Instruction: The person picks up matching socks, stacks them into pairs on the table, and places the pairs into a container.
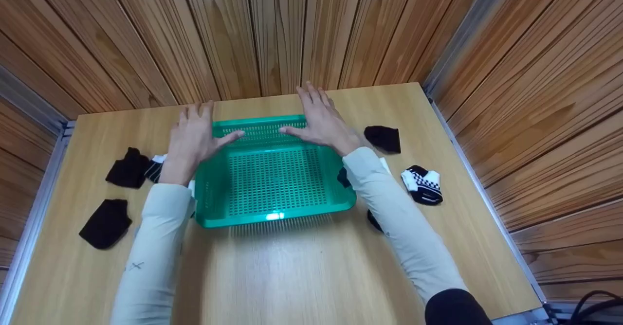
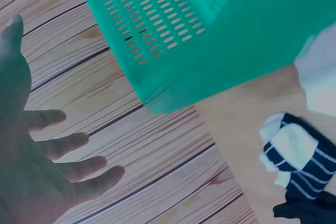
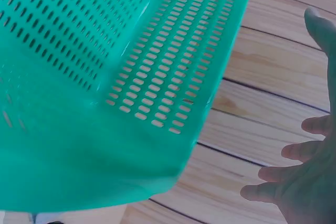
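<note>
A green plastic basket [image 1: 277, 179] with slotted walls and floor stands on the wooden table, with nothing inside it. My left hand [image 1: 192, 133] hovers at its far left corner, fingers spread and thumb pointing inward. At the far right corner my right hand [image 1: 321, 120] is held the same way. Both wrist views show a gap between each hand and the basket's rim [image 3: 210, 98]. Left of the basket lie two black socks [image 1: 127, 168] and a black-and-white striped sock [image 2: 299, 153], partly hidden by my left wrist in the head view.
On the right lie a black sock [image 1: 382, 139] and a black-and-white checkered pair [image 1: 422, 185]. My right sleeve [image 1: 399, 213] partly covers a dark item [image 1: 374, 221]. Wood-plank walls [image 1: 272, 33] rise behind and beside the table, and a metal rail [image 1: 486, 198] runs along its right edge.
</note>
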`<state>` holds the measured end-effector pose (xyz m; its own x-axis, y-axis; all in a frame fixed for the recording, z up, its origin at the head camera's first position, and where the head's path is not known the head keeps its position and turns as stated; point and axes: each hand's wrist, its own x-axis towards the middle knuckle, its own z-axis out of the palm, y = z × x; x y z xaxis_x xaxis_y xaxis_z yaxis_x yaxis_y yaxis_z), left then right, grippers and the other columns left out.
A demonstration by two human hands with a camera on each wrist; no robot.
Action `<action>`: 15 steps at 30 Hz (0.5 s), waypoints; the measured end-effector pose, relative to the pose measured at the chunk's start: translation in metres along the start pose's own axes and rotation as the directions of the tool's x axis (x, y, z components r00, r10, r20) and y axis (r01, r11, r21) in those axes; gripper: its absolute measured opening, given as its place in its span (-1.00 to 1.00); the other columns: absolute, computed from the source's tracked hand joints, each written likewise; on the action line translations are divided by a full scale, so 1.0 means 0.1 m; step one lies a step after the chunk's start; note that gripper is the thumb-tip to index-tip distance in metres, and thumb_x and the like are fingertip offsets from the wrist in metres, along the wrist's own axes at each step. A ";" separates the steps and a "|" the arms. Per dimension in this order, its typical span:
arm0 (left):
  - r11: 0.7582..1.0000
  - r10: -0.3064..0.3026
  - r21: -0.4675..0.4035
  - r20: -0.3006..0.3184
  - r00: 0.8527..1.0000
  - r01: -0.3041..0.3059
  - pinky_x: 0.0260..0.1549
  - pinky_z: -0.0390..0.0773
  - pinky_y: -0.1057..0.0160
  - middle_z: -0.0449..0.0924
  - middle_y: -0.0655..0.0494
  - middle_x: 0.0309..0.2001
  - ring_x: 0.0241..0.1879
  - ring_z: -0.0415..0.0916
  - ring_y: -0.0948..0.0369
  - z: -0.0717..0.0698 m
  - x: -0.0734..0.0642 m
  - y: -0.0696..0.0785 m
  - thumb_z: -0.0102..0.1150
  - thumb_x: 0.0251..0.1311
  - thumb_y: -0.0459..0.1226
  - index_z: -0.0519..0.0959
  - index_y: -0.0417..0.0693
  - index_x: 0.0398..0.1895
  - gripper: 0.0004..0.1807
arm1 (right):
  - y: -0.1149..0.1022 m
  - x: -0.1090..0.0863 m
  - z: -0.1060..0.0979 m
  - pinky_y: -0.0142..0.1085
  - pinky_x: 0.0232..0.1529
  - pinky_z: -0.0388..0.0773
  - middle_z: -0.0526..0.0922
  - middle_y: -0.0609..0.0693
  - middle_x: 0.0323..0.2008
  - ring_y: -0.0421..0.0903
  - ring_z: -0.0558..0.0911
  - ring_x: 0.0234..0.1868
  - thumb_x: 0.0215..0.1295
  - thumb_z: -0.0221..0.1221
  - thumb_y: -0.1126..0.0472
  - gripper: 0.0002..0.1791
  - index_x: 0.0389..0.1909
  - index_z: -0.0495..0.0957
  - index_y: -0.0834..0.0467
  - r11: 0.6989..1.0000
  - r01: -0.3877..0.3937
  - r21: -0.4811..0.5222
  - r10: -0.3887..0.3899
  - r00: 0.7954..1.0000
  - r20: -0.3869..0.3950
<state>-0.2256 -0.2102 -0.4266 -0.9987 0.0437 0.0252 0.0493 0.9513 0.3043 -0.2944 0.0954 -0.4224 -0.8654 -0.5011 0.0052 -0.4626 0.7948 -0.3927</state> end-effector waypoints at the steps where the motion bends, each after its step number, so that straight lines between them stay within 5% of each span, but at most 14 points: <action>1: 1.000 -0.001 -0.002 -0.011 1.000 0.001 0.32 0.34 -0.52 0.11 -0.46 0.57 0.52 0.11 -0.46 -0.02 -0.02 0.00 -0.01 0.19 0.57 0.09 -0.17 0.66 0.26 | -0.03 0.00 0.00 0.26 0.67 -0.10 -0.18 0.22 0.72 0.29 -0.15 0.73 0.28 0.18 -0.53 0.26 0.72 -0.16 0.09 1.000 0.010 0.000 -0.010 1.000 -0.009; 15: 0.994 0.025 -0.100 -0.098 0.995 -0.035 0.19 0.49 -0.48 0.27 -0.43 0.49 0.40 0.31 -0.42 -0.27 -0.35 0.00 0.10 0.26 0.46 0.38 -0.23 0.49 0.07 | -0.50 -0.10 0.01 0.32 0.59 0.12 -0.01 0.15 0.70 0.23 0.02 0.69 0.32 0.16 -0.51 0.12 0.67 0.05 0.07 0.993 0.119 -0.017 -0.119 0.993 0.002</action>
<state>-0.1902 -0.2204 -0.4021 -0.9913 0.0375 0.1260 0.0850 0.9137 0.3973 -0.2626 0.0604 -0.4043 -0.8037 -0.5929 0.0502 -0.5657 0.7351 -0.3736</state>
